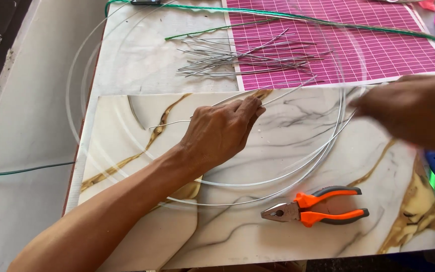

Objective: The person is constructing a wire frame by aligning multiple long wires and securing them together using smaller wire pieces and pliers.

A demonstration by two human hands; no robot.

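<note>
Wire hoops (298, 174), thin and silvery, lie in big overlapping loops on the marble board (258, 236), their arcs running out past the board onto the white table (31, 116) and up over the pink mat (338, 45). The board fills the near half of the table, and its front edge sits close to the table's front edge. The left hand (222, 132) rests near the board's middle with fingers closed, pinching a short straight wire (177, 122) whose free end points left. The right hand (414, 113) is blurred at the right edge over the hoops; whether it grips them I cannot tell.

By my reading, the step in hand is bringing the short wire to the hoops to bind or brace them. The next move would need both hands steady at one crossing, the loops kept from springing apart.

Open room lies on the board left of the left hand and along its near side. The pliers (310, 207) lie shut below the hoops, within easy reach. A bundle of cut wires (247, 58) sits at the mat's left edge, and a green cord (303, 17) runs along the far side.
</note>
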